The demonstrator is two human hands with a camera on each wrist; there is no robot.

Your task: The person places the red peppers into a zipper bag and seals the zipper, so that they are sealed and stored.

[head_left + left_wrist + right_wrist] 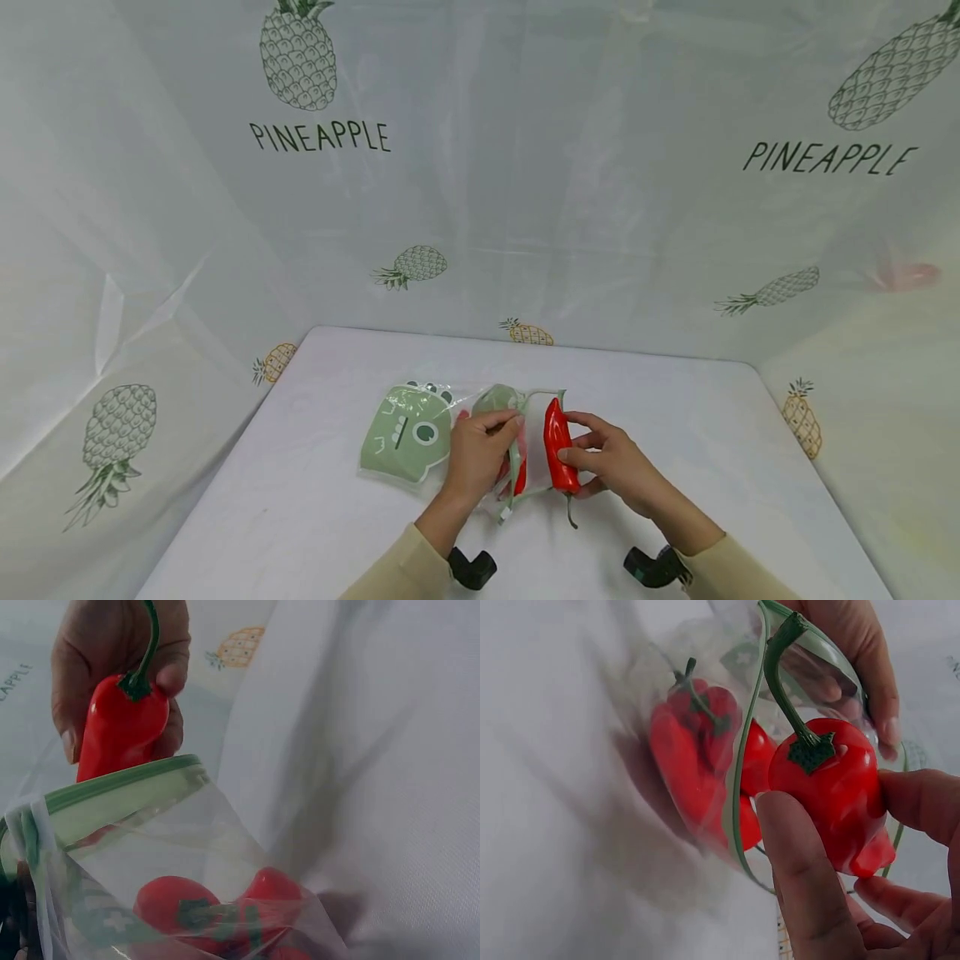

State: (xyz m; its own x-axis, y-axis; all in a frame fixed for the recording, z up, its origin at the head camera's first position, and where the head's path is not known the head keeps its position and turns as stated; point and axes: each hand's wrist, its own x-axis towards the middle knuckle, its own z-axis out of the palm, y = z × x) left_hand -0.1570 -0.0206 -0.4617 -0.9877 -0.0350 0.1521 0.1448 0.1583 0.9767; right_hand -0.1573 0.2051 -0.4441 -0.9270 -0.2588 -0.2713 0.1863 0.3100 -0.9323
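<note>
My right hand (579, 446) grips a red pepper (558, 446) with a green stem, thumb on one side and fingers on the other, right at the mouth of a clear zip bag (525, 433). My left hand (501, 432) pinches the bag's green zip rim (514, 467) and holds it up. More red peppers (519, 482) lie inside the bag. In the left wrist view the held pepper (120, 735) hangs just above the green rim (124, 791), with the bagged peppers (217, 907) below. The right wrist view shows the pepper (832, 787) beside the rim (739, 787).
A bag printed with a green dinosaur face (407, 433) lies flat to the left of my left hand. The white table (300, 500) is walled in by a pineapple-print curtain (525, 208) on three sides. Black wrist mounts (472, 568) sit near the front edge.
</note>
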